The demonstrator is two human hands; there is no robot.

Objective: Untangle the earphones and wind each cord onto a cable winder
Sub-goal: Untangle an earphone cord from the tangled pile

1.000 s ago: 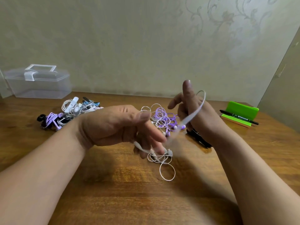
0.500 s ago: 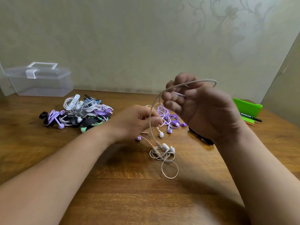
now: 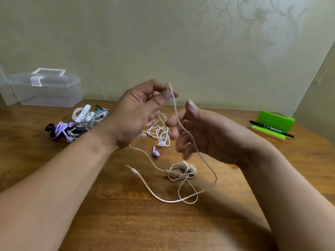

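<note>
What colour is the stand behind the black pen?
The stand is bright green, clearest in the head view.

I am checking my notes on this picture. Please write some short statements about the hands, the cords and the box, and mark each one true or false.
1. The left hand pinches the pale earphone cord above the table. True.
2. The clear plastic box is open. False: its lid is shut.
3. The black marker lies in front of the green holder. True.
4. The purple earbud is in the right hand. False: it lies on the table.
</note>
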